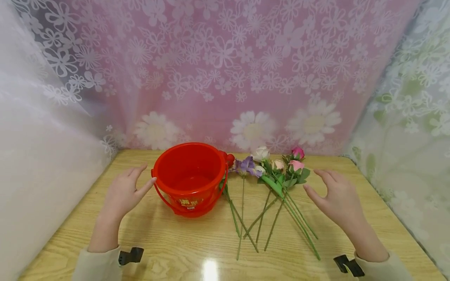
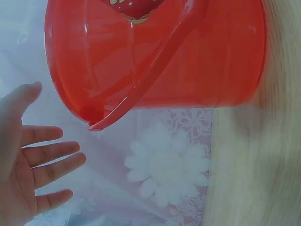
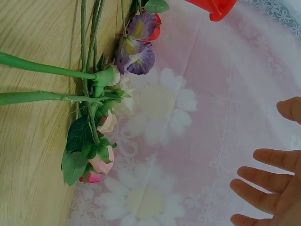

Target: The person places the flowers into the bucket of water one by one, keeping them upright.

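A red plastic bucket (image 1: 191,187) with a hanging red handle stands upright left of the table's middle. My left hand (image 1: 121,191) is held just left of its rim, fingers spread and holding nothing; in the left wrist view the fingers (image 2: 51,167) are apart from the bucket (image 2: 155,56). Right of the bucket lie several artificial flowers: a purple one (image 1: 245,166), a white rose (image 1: 261,153), a pink rose (image 1: 297,165) and a magenta one (image 1: 298,153), stems toward me. My right hand (image 1: 337,197) hovers right of them, fingers extended, nothing in it.
The flowers and bucket share a wooden table (image 1: 168,246). A pink floral curtain (image 1: 225,78) hangs behind its back edge, with pale sheer curtains at the left (image 1: 52,136) and right (image 1: 408,136) sides. The green stems (image 1: 299,218) overlap and cross.
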`<act>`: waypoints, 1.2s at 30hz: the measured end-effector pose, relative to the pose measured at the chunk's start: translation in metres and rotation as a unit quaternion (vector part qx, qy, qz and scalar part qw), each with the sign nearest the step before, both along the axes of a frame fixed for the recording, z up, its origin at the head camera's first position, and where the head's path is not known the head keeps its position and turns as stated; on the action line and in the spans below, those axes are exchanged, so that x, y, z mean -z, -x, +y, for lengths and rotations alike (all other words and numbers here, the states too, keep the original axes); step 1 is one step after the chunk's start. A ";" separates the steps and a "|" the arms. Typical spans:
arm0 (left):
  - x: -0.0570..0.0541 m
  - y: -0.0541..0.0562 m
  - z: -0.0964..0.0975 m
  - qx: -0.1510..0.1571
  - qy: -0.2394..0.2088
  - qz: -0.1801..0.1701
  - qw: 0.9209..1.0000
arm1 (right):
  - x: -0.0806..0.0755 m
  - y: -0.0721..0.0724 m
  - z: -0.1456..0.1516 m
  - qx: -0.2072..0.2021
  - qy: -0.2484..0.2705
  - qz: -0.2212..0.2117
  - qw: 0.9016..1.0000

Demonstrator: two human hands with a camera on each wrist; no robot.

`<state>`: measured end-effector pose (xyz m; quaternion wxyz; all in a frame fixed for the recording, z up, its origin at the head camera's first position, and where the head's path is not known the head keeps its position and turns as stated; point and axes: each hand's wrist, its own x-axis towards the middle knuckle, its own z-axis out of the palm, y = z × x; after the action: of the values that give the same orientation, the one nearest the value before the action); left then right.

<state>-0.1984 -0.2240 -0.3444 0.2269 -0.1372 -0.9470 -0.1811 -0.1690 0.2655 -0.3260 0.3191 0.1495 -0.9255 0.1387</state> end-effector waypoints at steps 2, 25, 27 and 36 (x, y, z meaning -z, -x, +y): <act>0.002 -0.001 0.000 -0.007 -0.001 0.001 1.000 | 0.001 -0.001 -0.001 -0.003 0.002 0.009 1.000; 0.009 0.020 0.003 0.015 -0.167 -0.014 0.986 | 0.003 0.015 0.007 -0.033 0.102 -0.191 0.976; 0.010 0.025 0.005 0.025 -0.189 -0.015 0.981 | 0.004 0.019 0.010 -0.042 0.114 -0.210 0.970; 0.013 0.044 0.015 0.074 -0.305 -0.032 0.949 | 0.012 0.039 0.019 -0.066 0.153 -0.299 0.939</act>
<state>-0.2428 -0.2094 -0.3571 0.2132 -0.1253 -0.8405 -0.4821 -0.2079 0.2845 -0.3383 0.0365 0.1115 -0.9337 0.3383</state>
